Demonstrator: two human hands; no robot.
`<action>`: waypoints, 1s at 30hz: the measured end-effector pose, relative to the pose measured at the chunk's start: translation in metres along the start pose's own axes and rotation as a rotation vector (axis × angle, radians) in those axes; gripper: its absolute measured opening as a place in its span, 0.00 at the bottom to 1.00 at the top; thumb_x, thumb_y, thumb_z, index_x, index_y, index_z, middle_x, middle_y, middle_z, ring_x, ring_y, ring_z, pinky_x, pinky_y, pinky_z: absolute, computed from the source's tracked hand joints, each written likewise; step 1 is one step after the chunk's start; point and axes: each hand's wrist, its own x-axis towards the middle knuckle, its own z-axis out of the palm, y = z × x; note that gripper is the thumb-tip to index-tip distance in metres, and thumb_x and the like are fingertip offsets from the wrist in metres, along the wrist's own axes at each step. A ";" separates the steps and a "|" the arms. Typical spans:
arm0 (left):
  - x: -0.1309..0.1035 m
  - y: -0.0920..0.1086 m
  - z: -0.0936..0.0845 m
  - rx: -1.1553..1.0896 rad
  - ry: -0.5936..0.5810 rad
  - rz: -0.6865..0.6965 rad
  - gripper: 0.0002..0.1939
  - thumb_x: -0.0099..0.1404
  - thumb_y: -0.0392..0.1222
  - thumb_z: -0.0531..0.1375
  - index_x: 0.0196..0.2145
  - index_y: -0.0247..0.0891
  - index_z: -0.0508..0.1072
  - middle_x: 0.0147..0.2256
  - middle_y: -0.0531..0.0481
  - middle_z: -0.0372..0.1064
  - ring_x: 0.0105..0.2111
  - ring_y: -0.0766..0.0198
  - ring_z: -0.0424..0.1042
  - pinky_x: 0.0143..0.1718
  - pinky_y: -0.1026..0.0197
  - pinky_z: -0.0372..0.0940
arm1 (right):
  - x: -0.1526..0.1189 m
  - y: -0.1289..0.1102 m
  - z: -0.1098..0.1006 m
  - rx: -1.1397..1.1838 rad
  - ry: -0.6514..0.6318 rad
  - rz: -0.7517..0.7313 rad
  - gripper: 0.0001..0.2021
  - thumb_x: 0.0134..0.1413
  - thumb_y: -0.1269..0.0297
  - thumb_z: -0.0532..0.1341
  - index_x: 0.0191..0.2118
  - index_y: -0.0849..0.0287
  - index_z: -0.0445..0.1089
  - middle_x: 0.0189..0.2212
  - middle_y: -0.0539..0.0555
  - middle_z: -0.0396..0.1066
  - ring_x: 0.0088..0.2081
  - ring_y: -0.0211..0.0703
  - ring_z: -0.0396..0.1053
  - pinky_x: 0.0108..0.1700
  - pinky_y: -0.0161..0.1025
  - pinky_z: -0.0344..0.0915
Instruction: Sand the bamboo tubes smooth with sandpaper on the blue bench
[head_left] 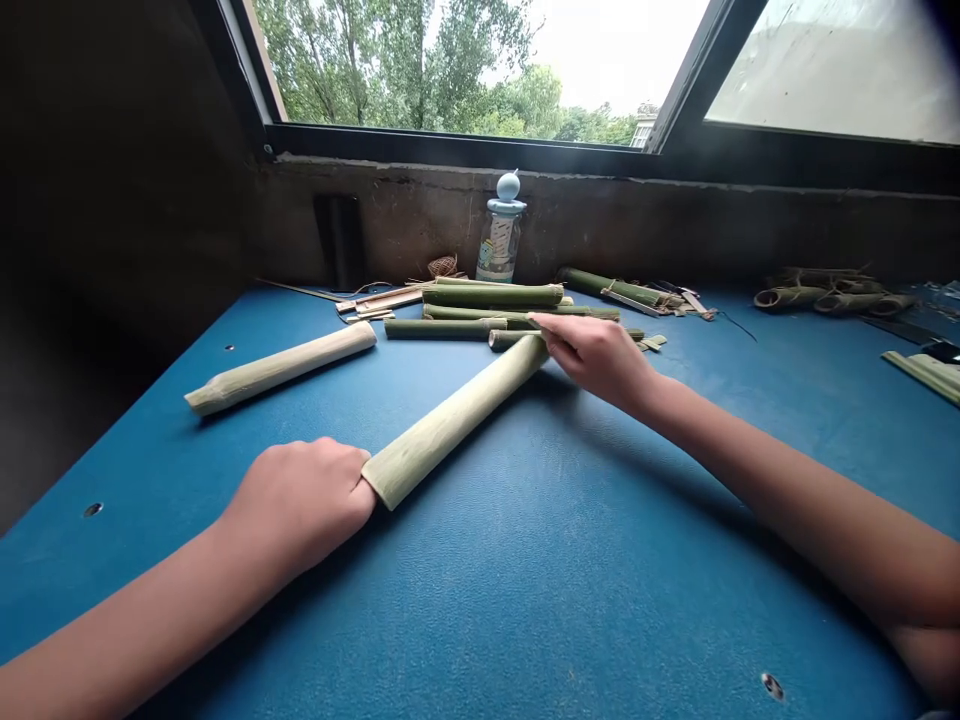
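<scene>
A pale, peeled half-round length of bamboo (457,415) slants across the middle of the blue table. My left hand (315,490) is closed on its near end, thumb and fingers gripping the edge. At the far end, my right hand (596,355) has its fingers together over the bamboo, with the thumb side against it; its fingertips are partly hidden. Whether the right hand also holds something small cannot be made out. To the left lies another peeled bamboo piece (289,368), touched by neither hand.
Several green bamboo lengths (491,296) lie stacked behind my right hand. A clear bottle with a light blue lid (501,235) and a dark cylinder (340,242) stand by the wall. More bamboo tubes (832,300) lie at the far right of the blue table (570,590).
</scene>
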 end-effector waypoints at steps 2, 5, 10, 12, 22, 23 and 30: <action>0.002 -0.002 -0.002 -0.017 -0.019 -0.043 0.20 0.63 0.44 0.44 0.28 0.43 0.75 0.33 0.44 0.78 0.32 0.50 0.75 0.24 0.59 0.52 | -0.003 -0.010 0.006 -0.012 -0.082 -0.089 0.17 0.63 0.71 0.53 0.54 0.61 0.70 0.53 0.60 0.74 0.53 0.53 0.73 0.56 0.49 0.69; 0.004 -0.003 -0.002 -0.020 -0.033 -0.049 0.20 0.63 0.44 0.44 0.28 0.43 0.74 0.32 0.44 0.77 0.32 0.49 0.75 0.24 0.57 0.52 | -0.010 -0.037 0.014 0.032 -0.115 -0.185 0.17 0.63 0.74 0.52 0.55 0.66 0.69 0.56 0.65 0.70 0.60 0.53 0.67 0.63 0.52 0.64; 0.005 -0.004 -0.001 -0.026 -0.037 -0.020 0.20 0.63 0.44 0.43 0.28 0.44 0.73 0.32 0.45 0.77 0.33 0.48 0.75 0.26 0.57 0.52 | -0.019 -0.065 0.017 0.112 -0.101 -0.340 0.18 0.64 0.76 0.51 0.57 0.68 0.67 0.59 0.65 0.68 0.64 0.49 0.61 0.66 0.49 0.60; 0.006 -0.005 0.000 -0.025 -0.038 -0.019 0.20 0.63 0.43 0.42 0.28 0.44 0.73 0.32 0.45 0.77 0.32 0.48 0.75 0.26 0.57 0.52 | -0.019 -0.050 0.019 0.081 -0.079 -0.306 0.18 0.64 0.77 0.50 0.56 0.69 0.69 0.58 0.65 0.69 0.63 0.51 0.63 0.67 0.51 0.60; 0.008 -0.008 0.004 0.004 0.005 0.012 0.19 0.63 0.44 0.45 0.29 0.43 0.75 0.32 0.43 0.76 0.32 0.48 0.75 0.26 0.56 0.54 | -0.022 -0.051 0.029 0.040 -0.037 -0.087 0.18 0.68 0.68 0.52 0.59 0.66 0.67 0.60 0.65 0.65 0.65 0.53 0.60 0.68 0.53 0.58; 0.008 -0.008 0.004 0.008 0.006 0.013 0.19 0.63 0.44 0.45 0.29 0.43 0.75 0.31 0.42 0.76 0.32 0.48 0.75 0.26 0.56 0.54 | -0.022 -0.058 0.027 0.075 -0.051 -0.160 0.18 0.68 0.68 0.52 0.59 0.66 0.67 0.60 0.65 0.66 0.65 0.52 0.60 0.68 0.51 0.58; 0.008 -0.008 0.006 0.032 0.015 0.034 0.20 0.64 0.45 0.44 0.29 0.43 0.74 0.31 0.42 0.76 0.32 0.48 0.75 0.26 0.56 0.53 | -0.011 -0.017 0.026 0.292 -0.051 0.057 0.17 0.68 0.57 0.52 0.50 0.59 0.73 0.53 0.58 0.74 0.57 0.53 0.69 0.61 0.51 0.65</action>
